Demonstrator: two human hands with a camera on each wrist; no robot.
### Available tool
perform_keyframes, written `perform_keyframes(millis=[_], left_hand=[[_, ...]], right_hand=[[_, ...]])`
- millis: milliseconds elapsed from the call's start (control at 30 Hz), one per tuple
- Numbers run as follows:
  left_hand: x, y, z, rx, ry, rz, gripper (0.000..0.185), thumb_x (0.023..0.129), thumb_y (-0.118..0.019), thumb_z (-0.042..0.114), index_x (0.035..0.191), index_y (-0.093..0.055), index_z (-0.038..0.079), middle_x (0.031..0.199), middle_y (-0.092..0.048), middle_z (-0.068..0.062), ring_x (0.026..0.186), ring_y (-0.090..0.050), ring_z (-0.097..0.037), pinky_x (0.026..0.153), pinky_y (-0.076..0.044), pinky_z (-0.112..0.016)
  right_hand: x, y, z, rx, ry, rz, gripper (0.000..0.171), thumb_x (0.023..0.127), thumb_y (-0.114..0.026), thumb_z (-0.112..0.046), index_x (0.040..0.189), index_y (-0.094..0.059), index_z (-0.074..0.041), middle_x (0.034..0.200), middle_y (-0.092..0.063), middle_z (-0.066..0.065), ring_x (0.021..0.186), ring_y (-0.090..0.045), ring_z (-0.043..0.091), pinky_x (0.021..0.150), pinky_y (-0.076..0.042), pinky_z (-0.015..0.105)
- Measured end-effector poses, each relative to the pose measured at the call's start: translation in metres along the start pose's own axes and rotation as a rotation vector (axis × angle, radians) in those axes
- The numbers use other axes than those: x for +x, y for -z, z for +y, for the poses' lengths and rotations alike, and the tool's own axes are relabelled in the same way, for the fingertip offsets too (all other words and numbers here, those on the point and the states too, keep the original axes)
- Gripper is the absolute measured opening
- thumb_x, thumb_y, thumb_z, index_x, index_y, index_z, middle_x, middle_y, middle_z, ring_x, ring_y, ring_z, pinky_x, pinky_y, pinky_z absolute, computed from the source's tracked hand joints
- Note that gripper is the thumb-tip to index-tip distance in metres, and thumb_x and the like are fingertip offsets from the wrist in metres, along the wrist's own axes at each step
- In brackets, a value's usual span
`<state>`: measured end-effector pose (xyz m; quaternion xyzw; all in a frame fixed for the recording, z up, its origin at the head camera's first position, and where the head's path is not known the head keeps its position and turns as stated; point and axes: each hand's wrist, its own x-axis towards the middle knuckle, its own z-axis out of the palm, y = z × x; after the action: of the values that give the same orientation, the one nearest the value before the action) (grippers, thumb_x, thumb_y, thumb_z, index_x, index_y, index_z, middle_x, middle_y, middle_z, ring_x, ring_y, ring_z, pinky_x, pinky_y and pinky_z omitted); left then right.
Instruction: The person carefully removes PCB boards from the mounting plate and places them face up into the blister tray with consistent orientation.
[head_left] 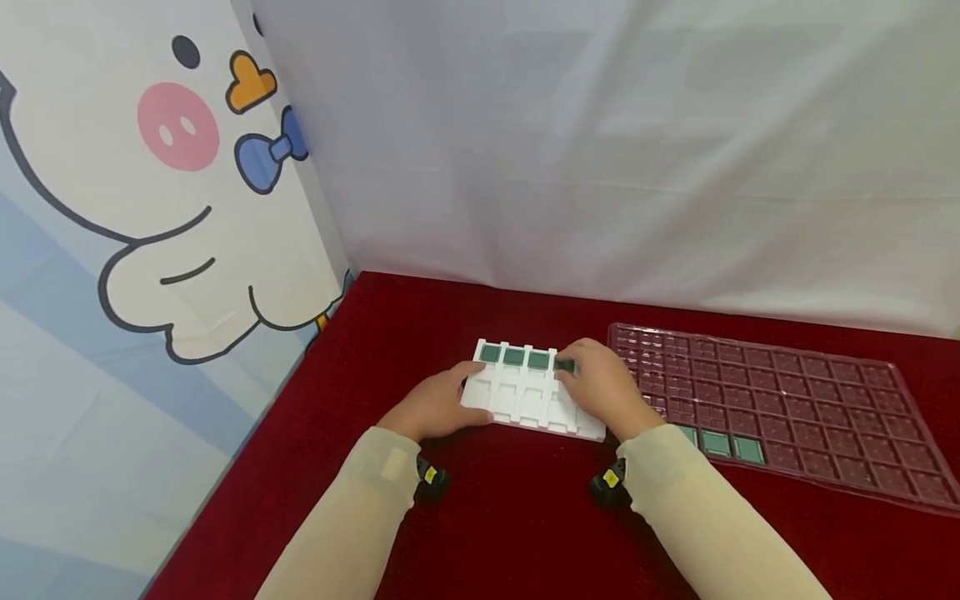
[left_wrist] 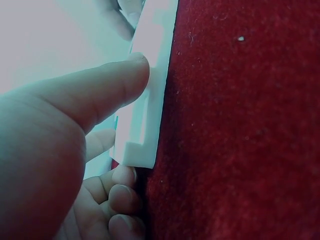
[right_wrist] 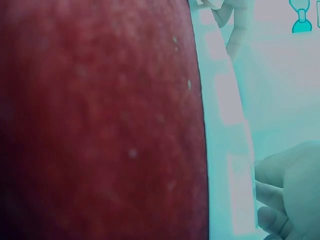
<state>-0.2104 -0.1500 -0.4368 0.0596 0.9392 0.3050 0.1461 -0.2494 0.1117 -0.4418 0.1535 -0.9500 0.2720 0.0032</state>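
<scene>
A white compartment tray (head_left: 517,398) lies on the red cloth, with three square green chips (head_left: 513,357) in its back row. My left hand (head_left: 435,403) holds the tray's left end; in the left wrist view the thumb (left_wrist: 120,82) lies over the front edge and other fingers are curled by the corner. At the right end of the back row, my right hand (head_left: 602,385) pinches another green chip (head_left: 566,365) between thumb and fingers, over its slot. That chip is partly hidden by the fingers. In the right wrist view, the right fingers (right_wrist: 280,175) are beside the tray's edge.
A large clear plastic tray (head_left: 825,417) with many square pockets lies to the right, with three green chips (head_left: 716,442) in its front row, one partly behind the right sleeve. A white curtain (head_left: 637,167) hangs behind the table; a cartoon-printed cloth (head_left: 187,250) hangs at left.
</scene>
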Motion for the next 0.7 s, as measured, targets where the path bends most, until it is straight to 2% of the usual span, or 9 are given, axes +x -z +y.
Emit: perform_keyframes(millis=[267, 700], left_hand=[[0.0000, 0.0005, -0.0008, -0.007, -0.001, 0.001, 0.083, 0.087, -0.082, 0.036, 0.157, -0.043, 0.018, 0.151, -0.053, -0.010, 0.120, -0.055, -0.025, 0.106, -0.044, -0.049], [0.0021, -0.0011, -0.0024, -0.006, 0.000, 0.002, 0.082, 0.087, -0.082, 0.036, 0.157, -0.044, 0.019, 0.150, -0.054, -0.010, 0.119, -0.055, -0.024, 0.106, -0.044, -0.049]], right_hand=[[0.0002, 0.0019, 0.0000, 0.026, -0.018, 0.000, 0.029, 0.098, -0.070, -0.013, 0.125, -0.073, -0.003, 0.130, -0.065, 0.014, 0.124, -0.058, 0.035, 0.107, -0.043, 0.052], [-0.0005, 0.0019, 0.0005, 0.001, 0.013, 0.018, 0.026, 0.098, -0.069, -0.011, 0.123, -0.073, -0.002, 0.126, -0.067, 0.014, 0.121, -0.061, 0.034, 0.105, -0.045, 0.052]])
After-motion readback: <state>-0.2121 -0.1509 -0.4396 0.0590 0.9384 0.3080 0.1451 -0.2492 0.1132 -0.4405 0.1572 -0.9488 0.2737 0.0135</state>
